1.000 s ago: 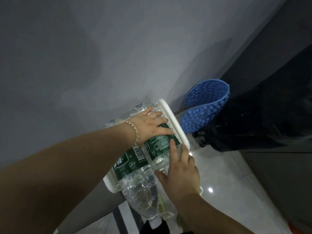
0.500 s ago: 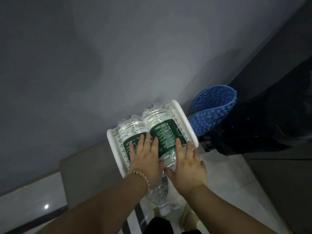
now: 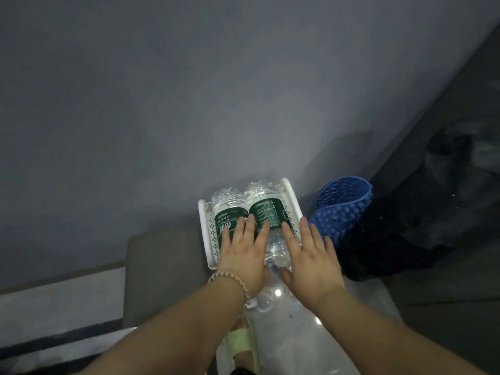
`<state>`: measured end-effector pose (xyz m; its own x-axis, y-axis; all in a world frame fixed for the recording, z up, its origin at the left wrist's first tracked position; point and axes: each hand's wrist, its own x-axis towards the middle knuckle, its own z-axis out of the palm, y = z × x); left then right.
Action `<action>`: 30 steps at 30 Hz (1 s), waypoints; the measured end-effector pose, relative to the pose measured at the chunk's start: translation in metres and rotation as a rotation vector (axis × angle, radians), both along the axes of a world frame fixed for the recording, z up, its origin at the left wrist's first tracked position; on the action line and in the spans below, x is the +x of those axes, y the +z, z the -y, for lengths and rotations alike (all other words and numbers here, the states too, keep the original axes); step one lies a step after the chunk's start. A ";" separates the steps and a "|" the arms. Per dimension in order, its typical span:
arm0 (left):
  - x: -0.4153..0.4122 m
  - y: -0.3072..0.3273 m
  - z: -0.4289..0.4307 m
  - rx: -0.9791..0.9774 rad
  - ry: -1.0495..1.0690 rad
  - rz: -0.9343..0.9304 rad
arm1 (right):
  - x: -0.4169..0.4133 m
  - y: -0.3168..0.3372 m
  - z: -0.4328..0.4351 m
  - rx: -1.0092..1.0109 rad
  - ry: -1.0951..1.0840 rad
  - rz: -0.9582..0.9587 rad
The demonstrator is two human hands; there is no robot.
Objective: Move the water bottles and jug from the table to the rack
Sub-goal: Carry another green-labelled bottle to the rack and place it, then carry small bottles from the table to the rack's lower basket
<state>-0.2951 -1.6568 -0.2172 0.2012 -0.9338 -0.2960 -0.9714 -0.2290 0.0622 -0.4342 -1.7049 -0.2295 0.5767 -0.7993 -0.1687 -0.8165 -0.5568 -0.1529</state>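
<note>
While two bottles (image 3: 266, 212) lie side by side in white rack (image 3: 203, 226), left hand (image 3: 243, 253) & right hand (image 3: 311, 255) rest flat on them, fingers spread.

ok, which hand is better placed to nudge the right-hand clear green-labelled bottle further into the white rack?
Right hand: it lies flat on that clear green-labelled bottle in the white perforated rack. Left hand covers the neighbouring bottle.

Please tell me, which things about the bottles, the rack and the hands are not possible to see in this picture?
Head view only:
- The bottle necks and caps: the left hand and right hand cover the near ends of the left bottle and right bottle.
- The label text: too small and dim.
- The white rack: anything below its top tier is hidden.
- The jug and table: out of frame.
- The dark heap beside the blue basket: too dark to identify.
</note>
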 end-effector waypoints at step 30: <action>-0.200 0.225 -0.478 -0.415 0.513 0.322 | -0.138 0.202 -0.416 -0.239 0.445 0.485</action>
